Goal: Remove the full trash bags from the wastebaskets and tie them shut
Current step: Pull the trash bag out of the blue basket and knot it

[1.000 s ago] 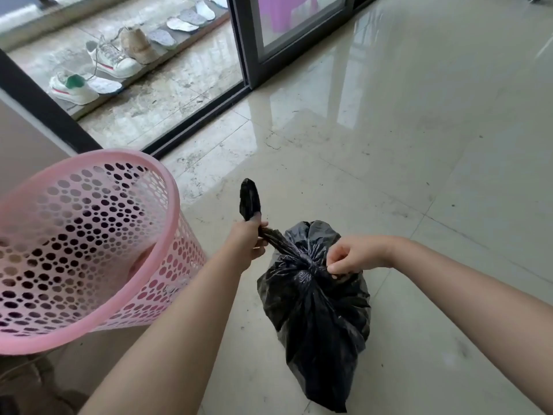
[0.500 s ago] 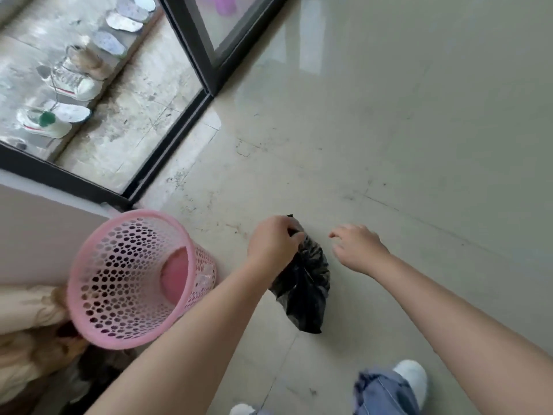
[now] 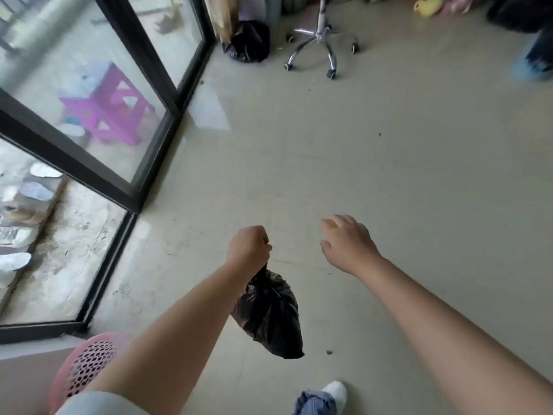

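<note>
A small black trash bag (image 3: 269,316) hangs above the floor, its gathered neck clenched in my left hand (image 3: 248,247). The bag is tied at the top and bulges below my forearm. My right hand (image 3: 347,244) hovers to the right of it, fingers spread, holding nothing. The pink perforated wastebasket (image 3: 86,366) stands at the bottom left, partly hidden behind my left arm; no bag shows in it.
Black-framed sliding glass doors (image 3: 143,163) run along the left, with shoes outside. Another black bag (image 3: 248,40) lies at the far wall beside a chrome chair base (image 3: 320,40). A yellow toy duck (image 3: 425,7) lies at the back right. My foot (image 3: 335,390) is at the bottom.
My right hand let go of the bag's knot and opened. My left hand lifted the bag off the floor as the view rose and swung away from the wastebasket.
</note>
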Motion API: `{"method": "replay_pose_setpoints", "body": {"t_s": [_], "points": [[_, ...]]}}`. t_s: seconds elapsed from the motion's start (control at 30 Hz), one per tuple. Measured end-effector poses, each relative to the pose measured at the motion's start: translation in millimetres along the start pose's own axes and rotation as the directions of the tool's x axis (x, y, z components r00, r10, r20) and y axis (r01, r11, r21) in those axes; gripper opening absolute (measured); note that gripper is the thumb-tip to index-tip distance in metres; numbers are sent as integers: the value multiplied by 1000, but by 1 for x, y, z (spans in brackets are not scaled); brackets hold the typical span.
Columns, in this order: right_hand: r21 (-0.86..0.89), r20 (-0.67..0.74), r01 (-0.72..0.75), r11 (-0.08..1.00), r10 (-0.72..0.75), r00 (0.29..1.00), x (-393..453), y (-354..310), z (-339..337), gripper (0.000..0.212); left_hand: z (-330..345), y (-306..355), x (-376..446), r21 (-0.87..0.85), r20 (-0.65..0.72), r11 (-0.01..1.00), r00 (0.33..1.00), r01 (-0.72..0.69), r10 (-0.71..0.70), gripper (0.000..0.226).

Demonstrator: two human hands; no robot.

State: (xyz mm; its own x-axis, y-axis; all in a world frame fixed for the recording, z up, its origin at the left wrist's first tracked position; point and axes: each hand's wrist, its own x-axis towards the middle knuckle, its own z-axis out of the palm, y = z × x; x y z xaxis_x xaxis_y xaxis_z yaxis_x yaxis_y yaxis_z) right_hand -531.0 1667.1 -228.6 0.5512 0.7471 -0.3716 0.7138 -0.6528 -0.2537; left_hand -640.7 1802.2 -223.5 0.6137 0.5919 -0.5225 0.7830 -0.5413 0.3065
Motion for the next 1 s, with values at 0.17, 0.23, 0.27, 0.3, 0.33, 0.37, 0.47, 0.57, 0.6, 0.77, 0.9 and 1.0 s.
{"method": "replay_pose_setpoints", "body": {"t_s": [0.17,0.23,0.27,0.3,0.33,0.37,0.47,0.57,0.6,0.77,0.9,1.0], "points": [[-37,-109,-118,992,114,988,2,81,-104,44,-48,133,29,93,104,987,987,-133,123,19],[-42,-104,-162,986,157,982,9,107,-126,44,-54,175,51,147,61,975,985,-168,160,7],[-38,-105,-186,982,181,978,15,123,-136,44,-55,198,65,168,29,968,982,-187,185,7],[-33,-99,-211,977,207,973,21,139,-144,44,-56,220,79,187,6,961,978,-204,207,13],[-26,-88,-238,971,235,968,29,156,-154,44,-58,243,93,215,-2,951,974,-221,227,18],[-21,-77,-267,963,265,961,38,175,-163,45,-60,267,107,234,-2,941,968,-243,250,23],[-19,-82,-361,932,359,930,70,236,-199,42,-71,342,150,280,11,907,946,-315,325,35],[36,-80,-476,879,477,875,103,298,-243,41,-86,415,196,304,32,878,926,-369,377,32],[46,-85,-499,866,501,861,115,318,-258,42,-92,439,210,296,32,881,926,-369,377,29],[111,-116,-545,831,555,824,173,418,-328,43,-116,570,283,270,20,869,905,-414,424,37],[127,-139,-567,814,580,803,228,516,-376,42,-119,678,354,275,10,862,897,-427,441,36],[137,-142,-560,817,576,805,269,598,-412,39,-121,758,409,284,2,869,907,-405,422,32]]}}
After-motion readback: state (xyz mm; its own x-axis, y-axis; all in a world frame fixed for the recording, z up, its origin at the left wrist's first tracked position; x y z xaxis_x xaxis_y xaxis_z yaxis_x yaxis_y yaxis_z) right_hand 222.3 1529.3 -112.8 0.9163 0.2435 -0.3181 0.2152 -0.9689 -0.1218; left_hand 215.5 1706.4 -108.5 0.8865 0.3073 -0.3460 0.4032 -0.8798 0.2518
